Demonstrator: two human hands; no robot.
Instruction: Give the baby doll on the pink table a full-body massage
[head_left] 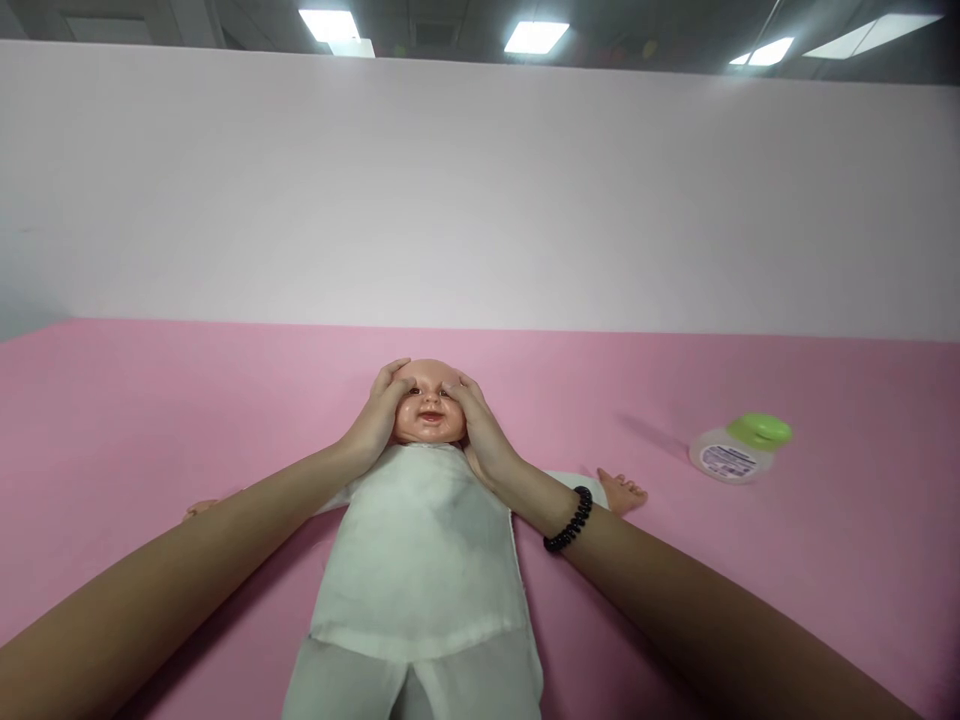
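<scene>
A baby doll (430, 560) in white clothes lies on its back, its head (430, 415) toward the far side and its arms spread. My left hand (381, 415) cups one side of the doll's head, the thumb beside one eye. On the opposite side, my right hand (481, 430) cups the head too, with its thumb at the other eye. Part of the fingers of both hands is hidden behind the head. A black coil band (570, 520) sits around my right wrist.
A clear bottle (729, 456) with a green cap (761, 431) lies at the right on the pink surface (187, 400). Behind it rises a white partition (480, 200). Ceiling lights show above that.
</scene>
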